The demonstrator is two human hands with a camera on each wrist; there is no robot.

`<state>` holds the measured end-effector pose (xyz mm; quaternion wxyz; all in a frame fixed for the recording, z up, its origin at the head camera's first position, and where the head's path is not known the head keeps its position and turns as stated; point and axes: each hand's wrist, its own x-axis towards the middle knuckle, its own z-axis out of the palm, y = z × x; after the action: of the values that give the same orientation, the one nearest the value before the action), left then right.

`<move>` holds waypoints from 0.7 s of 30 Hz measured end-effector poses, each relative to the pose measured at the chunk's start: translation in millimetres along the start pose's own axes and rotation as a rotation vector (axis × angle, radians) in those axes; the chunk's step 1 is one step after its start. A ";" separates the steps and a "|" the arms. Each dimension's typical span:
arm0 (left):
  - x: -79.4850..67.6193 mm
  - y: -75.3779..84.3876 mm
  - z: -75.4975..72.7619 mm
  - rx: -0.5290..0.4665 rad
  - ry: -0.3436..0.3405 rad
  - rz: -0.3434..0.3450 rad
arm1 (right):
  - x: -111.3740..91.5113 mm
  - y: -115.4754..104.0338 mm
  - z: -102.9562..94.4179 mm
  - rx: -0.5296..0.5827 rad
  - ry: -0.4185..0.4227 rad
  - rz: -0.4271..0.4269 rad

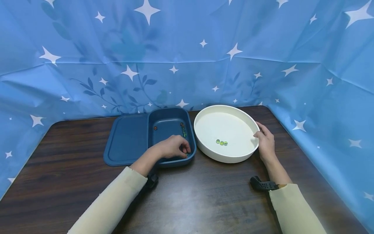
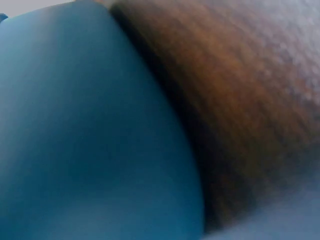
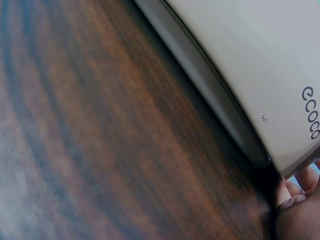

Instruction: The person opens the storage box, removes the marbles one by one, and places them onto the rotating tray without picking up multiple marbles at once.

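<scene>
counter point(image 1: 190, 195): dark wood-grain | on it: blue box point(image 1: 172, 130) with open lid point(image 1: 127, 138), just beside white round tray point(image 1: 226, 133)

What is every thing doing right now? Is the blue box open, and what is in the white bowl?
Blue box: open, a few marbles inside.
Lid: lying flat beside the box.
White bowl: upright, three green marbles inside.
Left hand: inside the box, fingers curled at the marbles; grip hidden.
Right hand: resting against the bowl's rim.
Table: dark wood, holding both containers.
</scene>
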<state>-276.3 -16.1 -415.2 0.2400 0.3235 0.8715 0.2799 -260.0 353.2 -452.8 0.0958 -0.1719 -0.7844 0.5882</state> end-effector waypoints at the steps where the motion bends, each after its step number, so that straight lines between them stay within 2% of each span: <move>1: 0.5 -0.9 0.3 -0.009 0.007 -0.003 | -0.2 -0.1 -0.1 0.001 -0.002 -0.001; 8: 1.4 -2.9 1.8 -0.024 0.062 -0.038 | -1.0 -0.1 -0.2 0.001 -0.005 -0.011; 13: 2.1 -2.5 3.0 0.002 0.116 -0.075 | -1.1 -0.4 0.3 0.003 -0.005 -0.012; 21: 0.8 -2.6 2.2 0.053 0.247 -0.225 | -0.3 -0.6 0.3 0.006 -0.001 -0.004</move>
<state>-276.7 -16.4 -418.7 0.1521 0.1933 0.9321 0.2660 -260.0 352.7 -452.3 0.0969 -0.1698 -0.7830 0.5905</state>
